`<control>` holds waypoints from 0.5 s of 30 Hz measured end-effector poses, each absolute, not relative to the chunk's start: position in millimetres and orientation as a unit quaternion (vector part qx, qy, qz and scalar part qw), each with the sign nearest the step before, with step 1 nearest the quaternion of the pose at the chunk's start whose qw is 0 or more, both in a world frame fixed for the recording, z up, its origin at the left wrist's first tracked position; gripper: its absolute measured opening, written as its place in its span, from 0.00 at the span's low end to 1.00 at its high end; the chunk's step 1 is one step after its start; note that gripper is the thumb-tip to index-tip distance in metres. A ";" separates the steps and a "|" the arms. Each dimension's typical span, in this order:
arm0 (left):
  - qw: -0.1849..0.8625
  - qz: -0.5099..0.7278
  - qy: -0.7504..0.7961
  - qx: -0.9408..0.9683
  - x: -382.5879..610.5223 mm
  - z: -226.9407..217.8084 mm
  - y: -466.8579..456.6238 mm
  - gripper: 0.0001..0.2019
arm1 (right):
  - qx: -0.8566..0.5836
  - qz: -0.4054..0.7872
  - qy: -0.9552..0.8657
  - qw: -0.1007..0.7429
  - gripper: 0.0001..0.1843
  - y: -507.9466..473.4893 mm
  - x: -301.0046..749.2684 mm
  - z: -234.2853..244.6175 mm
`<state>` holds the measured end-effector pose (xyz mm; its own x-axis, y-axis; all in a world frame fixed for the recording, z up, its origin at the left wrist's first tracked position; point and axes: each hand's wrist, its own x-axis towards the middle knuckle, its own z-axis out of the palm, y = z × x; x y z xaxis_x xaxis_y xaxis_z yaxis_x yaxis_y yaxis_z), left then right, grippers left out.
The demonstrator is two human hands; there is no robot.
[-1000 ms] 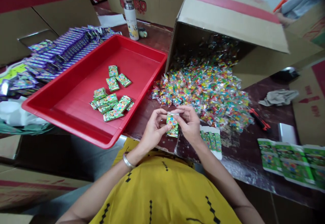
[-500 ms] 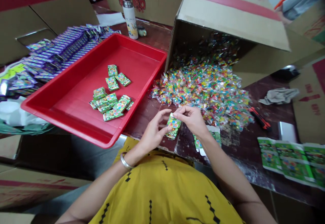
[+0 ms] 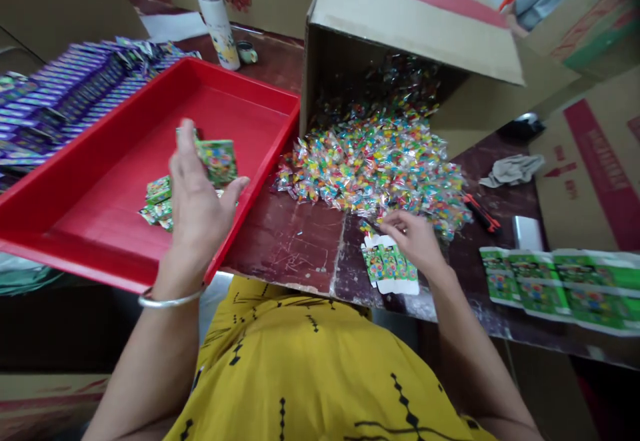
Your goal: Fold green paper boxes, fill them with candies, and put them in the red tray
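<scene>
My left hand [image 3: 197, 194] is over the red tray [image 3: 260, 94], fingers stretched and thumb apart. A small green printed box [image 3: 219, 161] shows just beyond its palm, slightly blurred and apparently loose. Several similar green boxes [image 3: 159, 191] lie in the tray, partly hidden by that hand. At the near edge of a heap of clear candy packets [image 3: 370, 154], my right hand [image 3: 413, 238] has its fingertips pinched together; what they hold is too small to make out. Flat unfolded green cartons [image 3: 393, 268] with white flaps lie just below it on the table.
A cardboard box [image 3: 415, 8] lies on its side behind the heap. Purple packs [image 3: 75, 94] are stacked left of the tray. A bottle [image 3: 219, 24] and cup [image 3: 247, 52] stand behind. Rightward are a red-black tool [image 3: 483, 214], grey cloth [image 3: 513, 170] and green carton sheets [image 3: 555, 288].
The green box has gone from between both hands to over the tray with my left hand, which has opened. My right hand has moved right to the candy heap's edge. The view has shifted.
</scene>
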<state>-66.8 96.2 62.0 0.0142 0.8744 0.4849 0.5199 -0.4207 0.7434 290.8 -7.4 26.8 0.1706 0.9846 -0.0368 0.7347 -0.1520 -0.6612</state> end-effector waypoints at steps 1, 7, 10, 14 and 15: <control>0.160 0.483 0.510 0.694 -68.7 62.5 100.7 0.45 | -0.741 0.217 -0.612 0.170 0.17 -13.9 294.6 21.8; 0.276 0.359 0.496 0.741 -12.8 24.3 63.3 0.34 | -0.804 0.120 -0.579 -0.068 0.32 -39.3 275.8 -4.5; 0.387 0.303 0.476 0.729 16.8 1.5 36.7 0.23 | -0.815 0.150 -0.559 -0.014 0.26 -40.3 274.4 -8.0; 0.599 0.246 0.404 0.647 34.9 -11.1 21.4 0.11 | -0.756 0.325 -0.515 0.238 0.19 -37.6 274.1 -2.7; 0.647 0.235 0.382 0.616 36.9 -11.3 20.0 0.11 | -0.721 0.383 -0.492 0.303 0.19 -36.4 270.8 -0.2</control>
